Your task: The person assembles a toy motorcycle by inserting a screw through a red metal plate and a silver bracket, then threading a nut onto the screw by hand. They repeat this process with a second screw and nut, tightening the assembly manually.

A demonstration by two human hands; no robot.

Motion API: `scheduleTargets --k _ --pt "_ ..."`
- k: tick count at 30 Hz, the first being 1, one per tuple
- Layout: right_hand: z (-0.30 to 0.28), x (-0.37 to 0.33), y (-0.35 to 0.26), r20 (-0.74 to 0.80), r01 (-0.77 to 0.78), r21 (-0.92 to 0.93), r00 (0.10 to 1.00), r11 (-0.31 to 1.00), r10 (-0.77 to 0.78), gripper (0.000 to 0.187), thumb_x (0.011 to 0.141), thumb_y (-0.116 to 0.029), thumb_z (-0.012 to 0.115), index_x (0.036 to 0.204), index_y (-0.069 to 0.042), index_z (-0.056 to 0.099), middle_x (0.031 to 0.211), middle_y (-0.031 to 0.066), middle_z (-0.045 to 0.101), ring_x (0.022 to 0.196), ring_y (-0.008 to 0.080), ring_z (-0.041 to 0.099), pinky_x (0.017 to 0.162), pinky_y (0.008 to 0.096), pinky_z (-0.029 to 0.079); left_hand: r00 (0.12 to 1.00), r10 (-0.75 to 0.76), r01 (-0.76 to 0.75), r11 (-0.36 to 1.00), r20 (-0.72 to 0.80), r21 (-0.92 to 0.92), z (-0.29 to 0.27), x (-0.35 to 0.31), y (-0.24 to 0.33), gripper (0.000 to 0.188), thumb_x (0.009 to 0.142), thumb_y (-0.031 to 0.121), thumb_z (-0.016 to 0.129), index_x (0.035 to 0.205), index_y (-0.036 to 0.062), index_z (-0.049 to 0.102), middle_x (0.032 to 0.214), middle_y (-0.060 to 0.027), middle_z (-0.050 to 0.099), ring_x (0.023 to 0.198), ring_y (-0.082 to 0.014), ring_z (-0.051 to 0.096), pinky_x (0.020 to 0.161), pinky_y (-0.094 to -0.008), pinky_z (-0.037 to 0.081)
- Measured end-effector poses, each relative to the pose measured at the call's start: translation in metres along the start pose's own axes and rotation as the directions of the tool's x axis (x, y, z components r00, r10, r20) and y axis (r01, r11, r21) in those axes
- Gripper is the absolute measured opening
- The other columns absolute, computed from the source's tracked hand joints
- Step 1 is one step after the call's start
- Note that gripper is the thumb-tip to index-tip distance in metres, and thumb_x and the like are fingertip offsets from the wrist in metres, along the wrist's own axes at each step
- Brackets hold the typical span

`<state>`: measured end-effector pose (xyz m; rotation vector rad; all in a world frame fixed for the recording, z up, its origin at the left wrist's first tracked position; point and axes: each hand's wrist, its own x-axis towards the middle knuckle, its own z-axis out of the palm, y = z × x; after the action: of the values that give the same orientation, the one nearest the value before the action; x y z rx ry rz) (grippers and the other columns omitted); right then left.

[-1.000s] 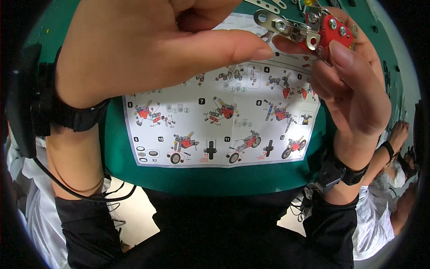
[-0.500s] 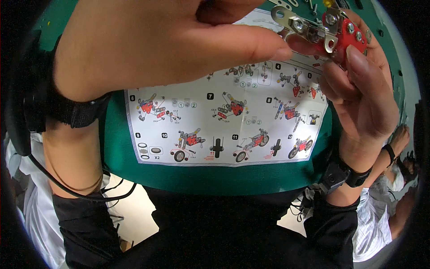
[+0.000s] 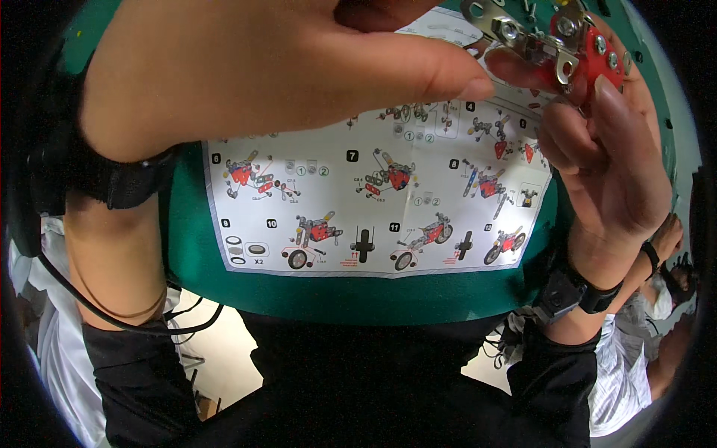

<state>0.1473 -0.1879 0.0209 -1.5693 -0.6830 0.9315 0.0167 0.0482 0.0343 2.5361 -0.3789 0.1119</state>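
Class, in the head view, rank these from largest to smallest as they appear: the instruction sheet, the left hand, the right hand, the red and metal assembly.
1. Left hand, enlarged by nearness to the camera
2. Instruction sheet
3. Right hand
4. Red and metal assembly

A white instruction sheet (image 3: 373,201) with numbered assembly drawings is lying flat on the green worktop (image 3: 358,295), near its front edge
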Motion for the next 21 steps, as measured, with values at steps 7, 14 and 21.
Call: scheduleTargets --k 7,14,21 --pt "-0.018 0.004 0.005 0.127 -0.042 0.111 0.992 0.993 0.027 0.037 0.106 -0.028 0.039 0.129 -0.001 0.048 0.063 -0.0049 0.036 0.053 0.0055 0.029 0.053 0.0223 0.024 0.999 -0.01 0.012 0.999 0.036 -0.039 0.003 -0.001 -0.008 0.032 0.081 0.02 0.083 0.071 0.0074 0.054 0.056 -0.0033 0.053 0.046 -0.0132 0.05 0.044 -0.0269 0.035" --pt "-0.025 0.002 0.009 0.187 -0.043 0.14 0.982 0.989 0.016 0.044 0.107 -0.034 0.037 0.131 0.003 0.046 0.063 -0.0042 0.032 0.056 0.0072 0.028 0.055 0.0222 0.025 0.997 -0.029 0.034 0.997 0.066 -0.071 0.004 -0.001 -0.017 0.029 0.082 0.018 0.082 0.075 0.0067 0.056 0.058 -0.0034 0.055 0.049 -0.0127 0.052 0.045 -0.0263 0.037" --pt "-0.038 0.002 0.009 0.238 -0.07 0.115 0.97 0.991 0.041 0.041 0.107 -0.035 0.036 0.126 -0.001 0.048 0.064 -0.0041 0.032 0.056 0.0069 0.027 0.054 0.0222 0.024 0.995 -0.061 0.068 0.993 0.076 -0.097 -0.011 -0.013 -0.023 0.025 0.082 0.017 0.081 0.079 0.006 0.058 0.061 -0.0035 0.058 0.051 -0.0122 0.054 0.047 -0.0257 0.038"
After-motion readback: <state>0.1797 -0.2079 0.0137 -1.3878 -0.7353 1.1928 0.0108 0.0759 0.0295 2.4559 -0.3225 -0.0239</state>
